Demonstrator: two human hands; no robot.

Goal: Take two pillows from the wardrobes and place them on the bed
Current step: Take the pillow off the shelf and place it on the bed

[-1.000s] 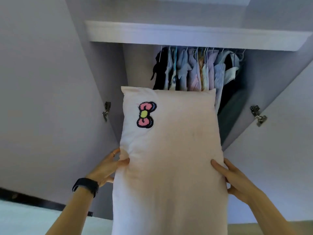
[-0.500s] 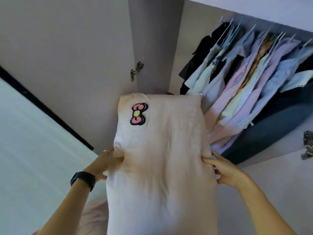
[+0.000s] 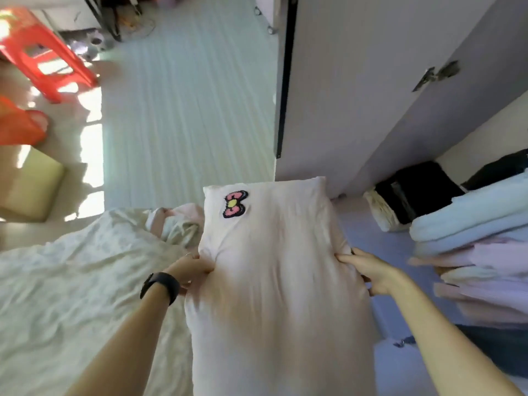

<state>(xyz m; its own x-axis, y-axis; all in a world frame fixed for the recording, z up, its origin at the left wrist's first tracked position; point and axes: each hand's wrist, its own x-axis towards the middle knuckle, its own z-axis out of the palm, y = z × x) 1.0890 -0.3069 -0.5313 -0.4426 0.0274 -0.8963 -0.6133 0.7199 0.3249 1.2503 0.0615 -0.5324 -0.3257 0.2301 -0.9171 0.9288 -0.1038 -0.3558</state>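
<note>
The left hand (image 3: 191, 268) and right hand (image 3: 371, 271) each gripped a long edge of the pink pillow (image 3: 274, 281), held in the air between the open wardrobe (image 3: 371, 110) and the bed (image 3: 71, 281). This looked like the carry step; next it needed swinging left and lowering onto the bedding. Only one pillow showed, the second unseen.

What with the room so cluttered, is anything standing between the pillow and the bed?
Nothing visible does. The pillow, gripped at its sides by the left hand and right hand, hangs just beside the bed, which lies on its left. The red stool stands off across the floor.
</note>
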